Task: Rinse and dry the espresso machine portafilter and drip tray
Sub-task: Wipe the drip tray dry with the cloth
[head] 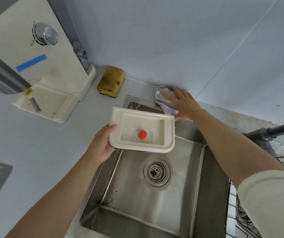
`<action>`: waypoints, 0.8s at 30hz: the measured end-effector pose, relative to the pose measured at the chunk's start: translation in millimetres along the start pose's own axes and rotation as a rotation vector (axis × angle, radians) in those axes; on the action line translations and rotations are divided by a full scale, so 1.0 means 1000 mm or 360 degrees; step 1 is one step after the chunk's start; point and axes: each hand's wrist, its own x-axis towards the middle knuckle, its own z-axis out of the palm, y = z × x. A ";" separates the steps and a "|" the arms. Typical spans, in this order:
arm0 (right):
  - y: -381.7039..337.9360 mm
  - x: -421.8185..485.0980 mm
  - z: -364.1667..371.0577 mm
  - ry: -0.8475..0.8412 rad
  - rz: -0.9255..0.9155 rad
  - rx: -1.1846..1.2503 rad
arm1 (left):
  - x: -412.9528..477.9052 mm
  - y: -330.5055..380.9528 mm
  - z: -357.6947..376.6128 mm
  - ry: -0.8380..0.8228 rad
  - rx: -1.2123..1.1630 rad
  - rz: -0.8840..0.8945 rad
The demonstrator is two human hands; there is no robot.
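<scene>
Above the sink [180,194], my left hand [101,145] gripped the drip tray [134,124]; my right hand [184,105], fingers [169,97] spread, pressed the cloth [163,104], with drying likely next.

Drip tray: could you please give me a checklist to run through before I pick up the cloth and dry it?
1. Left hand grips the drip tray securely: ok, thumb over the rim.
2. Drip tray held over the sink, so drips fall in: ok.
3. Right hand on the cloth: ok, it lies flat on it, not yet gripping.
4. Red float seated in the tray: ok, it stands in its recess.
5. Tray emptied of water: cannot tell.
6. Cloth clean and dry: cannot tell.
</scene>
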 end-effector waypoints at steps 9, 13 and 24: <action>-0.004 0.002 0.007 0.0133 0.0103 -0.0233 | 0.002 -0.009 -0.009 0.0058 0.0056 -0.0040; -0.004 -0.007 0.008 0.0172 0.0110 -0.0235 | 0.000 -0.010 -0.010 0.0058 0.0061 -0.0046; -0.006 -0.046 -0.019 0.0467 0.0471 0.1185 | -0.011 -0.013 0.002 0.0023 0.0078 -0.0043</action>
